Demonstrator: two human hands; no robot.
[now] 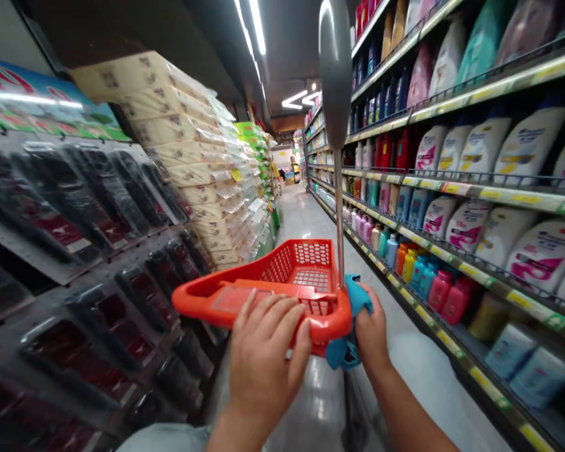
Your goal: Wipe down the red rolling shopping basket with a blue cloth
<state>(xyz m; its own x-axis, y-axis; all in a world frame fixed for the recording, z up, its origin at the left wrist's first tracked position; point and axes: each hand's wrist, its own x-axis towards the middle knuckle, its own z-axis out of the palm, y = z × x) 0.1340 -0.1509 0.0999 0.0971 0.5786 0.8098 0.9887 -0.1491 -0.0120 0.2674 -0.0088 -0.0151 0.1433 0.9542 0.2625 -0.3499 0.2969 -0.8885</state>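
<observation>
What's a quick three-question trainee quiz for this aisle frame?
1. Which hand holds the blue cloth?
2. True or false: the left hand rests on the rim of the orange shopping basket.
3. Fill in: in the head view, the plastic bottles stand on shelves to the ___ of the metal pole.

Key:
1. The right hand
2. True
3. Right
</observation>
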